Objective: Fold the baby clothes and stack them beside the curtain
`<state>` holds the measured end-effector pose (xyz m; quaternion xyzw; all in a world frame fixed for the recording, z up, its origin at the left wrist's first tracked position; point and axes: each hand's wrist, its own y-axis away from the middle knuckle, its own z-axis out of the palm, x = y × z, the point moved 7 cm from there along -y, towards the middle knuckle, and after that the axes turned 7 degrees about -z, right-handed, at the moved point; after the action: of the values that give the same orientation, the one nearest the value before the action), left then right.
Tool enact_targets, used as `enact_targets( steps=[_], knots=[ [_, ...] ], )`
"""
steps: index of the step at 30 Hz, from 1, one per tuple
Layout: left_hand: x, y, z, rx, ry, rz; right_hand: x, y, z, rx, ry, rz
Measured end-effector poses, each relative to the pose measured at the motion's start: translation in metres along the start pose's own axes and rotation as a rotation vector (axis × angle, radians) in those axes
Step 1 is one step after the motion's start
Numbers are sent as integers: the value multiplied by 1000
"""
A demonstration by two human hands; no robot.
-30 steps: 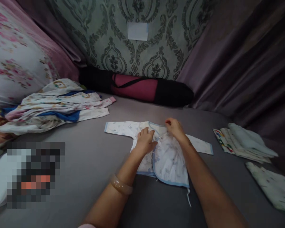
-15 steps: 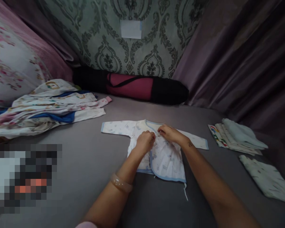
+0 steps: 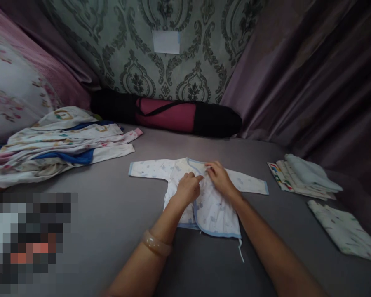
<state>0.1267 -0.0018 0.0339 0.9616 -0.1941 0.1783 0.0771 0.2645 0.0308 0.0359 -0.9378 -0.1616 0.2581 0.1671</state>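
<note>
A white long-sleeved baby shirt (image 3: 216,218) with blue trim and a small grey-blue print lies front up on the bed, both sleeves spread. Its front panels overlap, and a thin white tie hangs from the lower right corner. My left hand (image 3: 188,189), a bangle on its wrist, is closed at the shirt's chest, the index finger reaching right to the overlap edge. Close beside it, my right hand (image 3: 219,176) pinches near the neckline edge. The bit of cloth under the fingertips is partly hidden.
A heap of baby clothes (image 3: 62,144) lies at left. Folded clothes (image 3: 312,177) are stacked at right, with another folded piece (image 3: 343,231) nearer me. Behind, a black and pink long bag (image 3: 167,115) lies along the wall. A blurred patch covers the lower left.
My left index finger has extended toward the overlap edge, and the left hand sits slightly lower. My right hand stays near the neckline with its fingers shifted a little. The view has moved slightly.
</note>
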Motion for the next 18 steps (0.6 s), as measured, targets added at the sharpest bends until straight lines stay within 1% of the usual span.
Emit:
enact_targets(
  steps=[2, 3, 4, 6, 8, 11, 13, 15, 18],
  knots=[
    [1, 0, -3, 43, 11, -8, 20, 5, -17, 148, 66, 145],
    [2, 0, -6, 77, 14, -9, 25, 8, -22, 175, 116, 189],
    [4, 0, -8, 112, 14, -1, 26, 12, -21, 155, 161, 195],
    [9, 1, -9, 150, 4, 49, 19, 18, -8, 15, 222, 129],
    [16, 2, -6, 128, -10, 121, 10, 25, 11, -124, 284, 95],
    [19, 4, 0, 60, -46, 161, 2, 32, 29, -254, 373, 148],
    [19, 5, 1, 34, -76, 148, -1, 32, 33, -323, 375, 170],
    [19, 5, 0, 16, -98, 136, -2, 31, 32, -370, 331, 186],
    [19, 4, -1, -4, -81, 143, -1, 29, 27, -368, 283, 204]
  ],
)
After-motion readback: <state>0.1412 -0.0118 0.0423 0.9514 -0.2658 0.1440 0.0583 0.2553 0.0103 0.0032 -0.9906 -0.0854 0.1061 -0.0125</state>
